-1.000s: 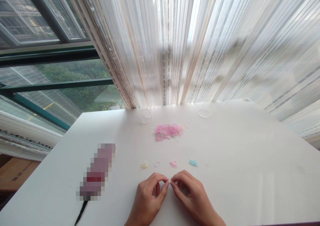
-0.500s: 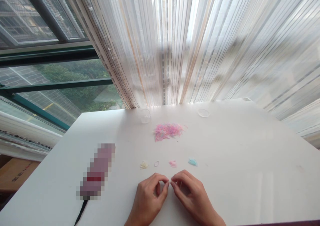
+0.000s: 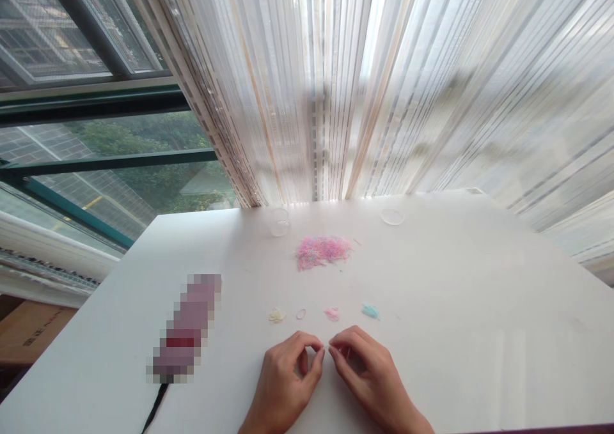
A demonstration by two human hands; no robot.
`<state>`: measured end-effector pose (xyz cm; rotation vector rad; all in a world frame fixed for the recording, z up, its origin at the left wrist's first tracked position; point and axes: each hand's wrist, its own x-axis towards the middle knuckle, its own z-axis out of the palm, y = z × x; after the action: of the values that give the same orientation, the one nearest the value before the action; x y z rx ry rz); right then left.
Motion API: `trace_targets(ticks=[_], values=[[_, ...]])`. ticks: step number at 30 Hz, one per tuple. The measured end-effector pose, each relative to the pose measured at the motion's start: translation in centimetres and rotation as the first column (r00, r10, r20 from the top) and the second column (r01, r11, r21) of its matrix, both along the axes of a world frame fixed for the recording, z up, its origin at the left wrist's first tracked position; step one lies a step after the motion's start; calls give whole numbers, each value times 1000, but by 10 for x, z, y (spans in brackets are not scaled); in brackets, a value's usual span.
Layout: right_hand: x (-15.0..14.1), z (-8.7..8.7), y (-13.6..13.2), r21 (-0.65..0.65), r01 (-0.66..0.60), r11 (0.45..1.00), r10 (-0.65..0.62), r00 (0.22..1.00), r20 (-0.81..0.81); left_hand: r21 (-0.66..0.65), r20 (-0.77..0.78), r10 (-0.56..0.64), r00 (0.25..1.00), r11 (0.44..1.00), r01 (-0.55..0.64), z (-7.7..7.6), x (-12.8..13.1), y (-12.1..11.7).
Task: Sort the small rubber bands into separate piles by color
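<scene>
My left hand [image 3: 289, 378] and my right hand [image 3: 369, 374] rest low over the table, their pinched fingertips almost meeting. Whatever sits between thumb and forefinger of either hand is too small to make out. Just beyond the fingers is a row of what look like small rubber bands: a pale yellow clump [image 3: 276, 316], a single pinkish loop [image 3: 297, 315], a pink clump [image 3: 332, 314] and a light blue clump [image 3: 370, 310]. Farther back lies a larger mixed heap [image 3: 322, 253], mostly pink with bits of other colours.
A clear plastic cup [image 3: 279, 224] and a clear round lid [image 3: 392, 217] stand near the back edge of the white table [image 3: 480, 293]. On the left lies a blurred-out purple object [image 3: 194, 325] with a black cord or strap [image 3: 156, 408]. A striped curtain [image 3: 330, 89] hangs behind.
Both hands hold nearly the same pinched pose over the same spot. The clumps, cup and lid stay where they were; the view has shifted very slightly.
</scene>
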<state>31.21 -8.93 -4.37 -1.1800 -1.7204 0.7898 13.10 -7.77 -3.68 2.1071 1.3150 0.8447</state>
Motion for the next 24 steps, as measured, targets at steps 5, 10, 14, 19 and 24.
trace_targets(ticks=[5, 10, 14, 19, 24], values=[[0, 0, 0, -3, 2, 1000, -2, 1000, 1, -5, 9, -4, 1000, 1000, 4, 1, 0, 0], [1, -1, -1, 5, 6, 1000, -6, 1000, 0, -13, -2, -10, 1000, 1000, 10, 1, 0, 0], [1, -1, -1, 18, 11, 1000, -10, 1000, -4, -15, -21, -10, 1000, 1000, 10, -1, -1, 1], [1, 0, 0, 22, 17, 1000, -17, 1000, -4, -34, -21, -3, 1000, 999, 2, -1, 1, 0], [1, -1, 1, -4, 18, 1000, -18, 1000, -5, -78, 9, 24, 1000, 997, -23, 7, -3, -2]])
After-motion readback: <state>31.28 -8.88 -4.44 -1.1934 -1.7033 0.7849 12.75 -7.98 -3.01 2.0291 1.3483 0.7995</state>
